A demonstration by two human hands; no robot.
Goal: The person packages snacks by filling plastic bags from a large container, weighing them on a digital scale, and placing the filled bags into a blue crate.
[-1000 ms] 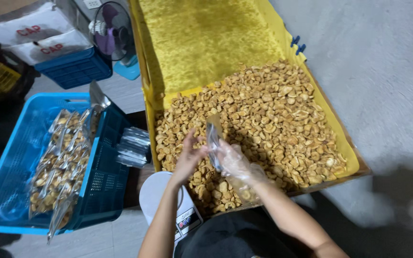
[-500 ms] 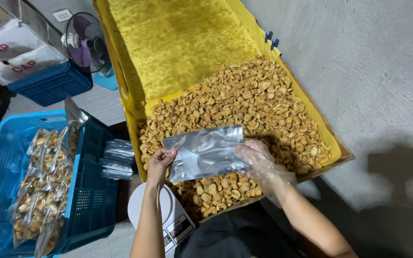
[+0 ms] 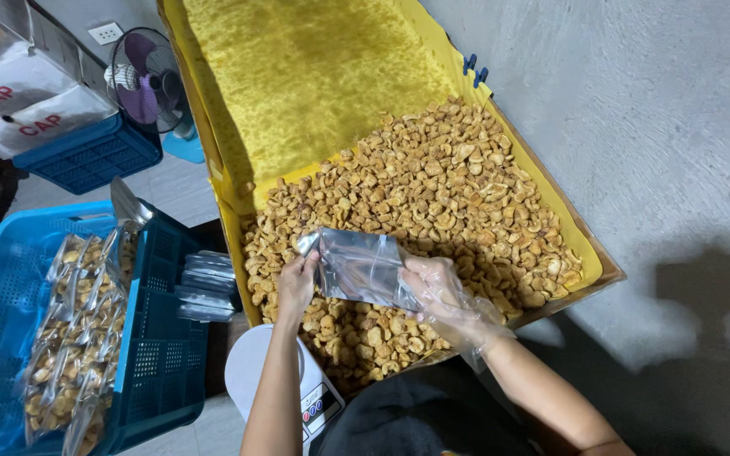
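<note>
Grey floor and pale wall frame a long yellow tray (image 3: 213, 160), its near half heaped with golden-brown snacks (image 3: 433, 219) and its far half bare yellow lining.

Over the near end of the tray, both hands hold one silvery clear bag (image 3: 361, 268). The left hand (image 3: 296, 285), bare, pinches the bag's left edge near its mouth. The right hand (image 3: 441, 291), in a loose clear plastic glove, grips the right end with fingers curled around it. The bag lies roughly level just above the snacks and looks empty or nearly so.

Left of the tray stands a blue crate (image 3: 10, 338) holding filled bags (image 3: 73, 338), with a stack of flat empty bags (image 3: 204, 283) between crate and tray. A white scale (image 3: 297, 397) sits under the left forearm at the tray's near corner. Beyond the crate are a second blue crate (image 3: 95, 156) and a small fan (image 3: 145, 80).

Risks, as I judge them: the glove is slack and could snag in the bag's mouth; the thin film could slip from the left pinch; snacks by the near rim could spill onto the scale or floor.

Whether the bag's mouth is open cannot be told. The scale's display is mostly covered by the arm, and the blue crate is cut off at the left edge.
</note>
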